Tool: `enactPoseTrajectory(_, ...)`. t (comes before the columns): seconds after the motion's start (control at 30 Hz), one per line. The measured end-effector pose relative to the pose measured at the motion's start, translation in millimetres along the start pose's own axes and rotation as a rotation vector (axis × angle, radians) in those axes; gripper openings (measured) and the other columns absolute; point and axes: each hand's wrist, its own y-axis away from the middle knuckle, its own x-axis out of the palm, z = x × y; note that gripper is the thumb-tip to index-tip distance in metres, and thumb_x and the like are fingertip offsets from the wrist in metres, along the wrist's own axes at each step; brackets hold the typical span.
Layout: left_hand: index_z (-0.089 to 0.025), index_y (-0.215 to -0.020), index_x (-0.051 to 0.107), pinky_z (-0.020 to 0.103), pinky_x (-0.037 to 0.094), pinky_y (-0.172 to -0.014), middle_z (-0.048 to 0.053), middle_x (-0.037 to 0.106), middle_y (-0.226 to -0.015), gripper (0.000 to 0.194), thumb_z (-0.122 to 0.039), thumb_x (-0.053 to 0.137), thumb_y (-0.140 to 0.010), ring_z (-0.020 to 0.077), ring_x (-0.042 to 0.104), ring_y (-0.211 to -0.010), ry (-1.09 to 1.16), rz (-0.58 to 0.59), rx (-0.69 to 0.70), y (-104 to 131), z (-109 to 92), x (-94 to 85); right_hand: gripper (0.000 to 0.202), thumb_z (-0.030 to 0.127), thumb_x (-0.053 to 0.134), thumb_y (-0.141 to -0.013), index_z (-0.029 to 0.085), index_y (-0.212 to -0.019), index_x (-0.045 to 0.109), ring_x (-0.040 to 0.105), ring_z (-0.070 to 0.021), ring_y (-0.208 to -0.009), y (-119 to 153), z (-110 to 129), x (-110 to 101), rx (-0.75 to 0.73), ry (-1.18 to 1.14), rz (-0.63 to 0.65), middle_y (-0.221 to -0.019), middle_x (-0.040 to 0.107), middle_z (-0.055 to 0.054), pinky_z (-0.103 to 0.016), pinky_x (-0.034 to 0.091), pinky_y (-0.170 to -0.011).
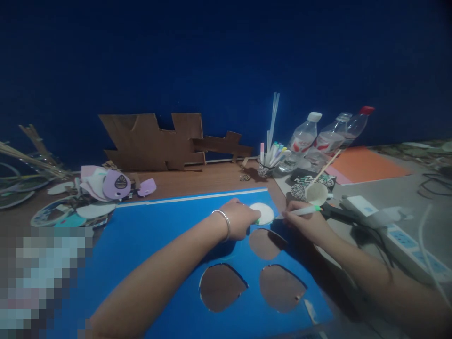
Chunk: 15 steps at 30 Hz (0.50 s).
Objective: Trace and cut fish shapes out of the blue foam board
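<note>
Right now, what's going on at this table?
A person's left hand steadies a white cutout on a blue sheet. The right hand holds a pen, its tip close to the cutout's right edge. Three cut holes in the sheet lie nearer the person.

Wht oval [262, 213] flat on 3-hole blue sht [158, 249]; pen [302, 211] alongside.
</note>
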Motion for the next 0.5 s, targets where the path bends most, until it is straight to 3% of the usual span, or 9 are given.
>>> enactPoseTrajectory(0.2, -0.019, -0.096, 0.054, 0.033, 0.039, -0.069, 0.005, 0.065, -0.083, 0.025, -0.011, 0.053, -0.072, 0.0185, 0.057, -0.068, -0.021, -0.006, -0.035, -1.1, -14.8, -4.0, 0.013, 0.036, 0.056, -0.077, 0.024, -0.072, 0.054, 0.045, -0.0128, -0.044, -6.4, 29.1, -21.7, -0.098, -0.101, -0.136, -0.05, 0.05, 0.004, -0.025, 0.031, -0.041)
enactPoseTrajectory(0.33, -0.018, -0.106, 0.057, 0.034, 0.041, -0.068, 0.009, 0.065, -0.095, 0.031, -0.018, 0.056, -0.074, 0.0223, 0.058, -0.08, -0.047, -0.03, -0.065, -6.4, -36.6, -2.8, 0.017, 0.038, 0.06, -0.074, 0.024, -0.085, 0.061, 0.049, -0.0139, -0.051, -19.0, 50.3, -13.9, -0.223, 0.025, -0.007, -0.062, 0.058, 0.001, -0.026, 0.035, -0.044)
enactPoseTrajectory(0.5, -0.008, -0.091, 0.067, 0.042, 0.042, -0.075, 0.017, 0.065, -0.094, 0.021, -0.017, 0.059, -0.074, 0.0309, 0.056, -0.091, -0.156, -0.029, -0.112, -20.7, -67.6, 2.4, 0.02, 0.034, 0.055, -0.077, 0.019, -0.087, 0.063, 0.057, -0.016, -0.062, -40.9, 65.8, 20.0, -0.269, 0.15, 0.285, -0.072, 0.064, -0.002, -0.027, 0.043, -0.054)
